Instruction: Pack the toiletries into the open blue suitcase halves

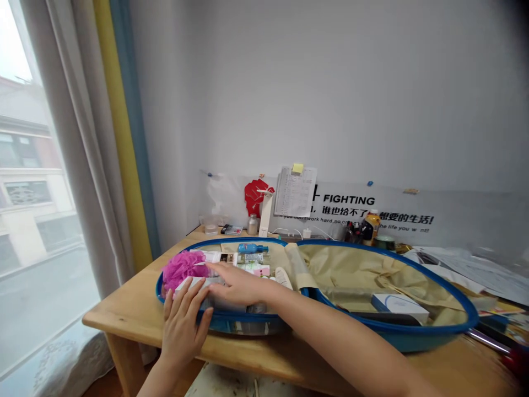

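Note:
A blue suitcase [433, 330] lies open on a wooden table [124, 309]. Its left half holds a pink bath pouf [182, 267], a blue bottle [252, 248], tubes and small boxes. My left hand [182, 322] rests with fingers spread on the suitcase's near left rim, touching a clear packet. My right hand [235, 284] reaches across into the left half, fingers flat on the packed items beside the pouf. A white box [399, 306] lies in the beige-lined right half.
At the back of the table stand small bottles [252, 224], an orange-capped bottle [372, 223] and papers [467, 262]. A paper sheet [295, 190] hangs on the wall. Curtains [103, 138] and a window are at left.

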`<action>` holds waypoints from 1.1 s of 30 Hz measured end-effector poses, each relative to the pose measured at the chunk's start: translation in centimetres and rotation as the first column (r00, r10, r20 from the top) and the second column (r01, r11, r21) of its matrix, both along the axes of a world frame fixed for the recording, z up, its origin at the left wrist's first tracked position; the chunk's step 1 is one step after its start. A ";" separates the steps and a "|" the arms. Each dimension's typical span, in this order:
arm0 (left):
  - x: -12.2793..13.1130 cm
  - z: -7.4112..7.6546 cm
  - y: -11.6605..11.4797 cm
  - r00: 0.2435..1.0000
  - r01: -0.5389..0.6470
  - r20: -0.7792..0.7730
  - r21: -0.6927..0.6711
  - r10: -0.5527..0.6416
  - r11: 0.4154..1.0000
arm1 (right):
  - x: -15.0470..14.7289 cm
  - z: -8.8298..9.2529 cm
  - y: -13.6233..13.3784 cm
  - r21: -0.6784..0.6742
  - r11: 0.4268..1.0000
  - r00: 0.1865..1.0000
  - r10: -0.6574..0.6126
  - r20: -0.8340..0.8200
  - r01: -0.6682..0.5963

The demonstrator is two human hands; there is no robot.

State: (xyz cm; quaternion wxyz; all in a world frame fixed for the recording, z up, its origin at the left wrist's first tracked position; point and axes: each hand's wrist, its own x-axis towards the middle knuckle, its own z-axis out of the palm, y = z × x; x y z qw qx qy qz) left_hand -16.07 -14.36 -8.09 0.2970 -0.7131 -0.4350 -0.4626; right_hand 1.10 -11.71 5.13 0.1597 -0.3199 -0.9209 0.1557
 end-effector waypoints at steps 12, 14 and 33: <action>2.1 0.4 0.2 0.996 0.051 0.072 0.003 -0.051 0.999 | 24.4 1.0 0.1 -0.208 0.783 0.807 -0.540 0.240 0.586; 2.2 0.3 0.3 0.995 0.049 0.087 0.024 -0.051 0.998 | 26.6 0.0 -1.2 -0.272 0.741 0.780 -0.518 0.351 0.614; 2.4 0.4 -0.1 0.992 0.071 0.108 0.019 -0.072 0.997 | 28.2 1.4 -3.3 -0.049 0.660 0.639 -0.701 0.316 0.749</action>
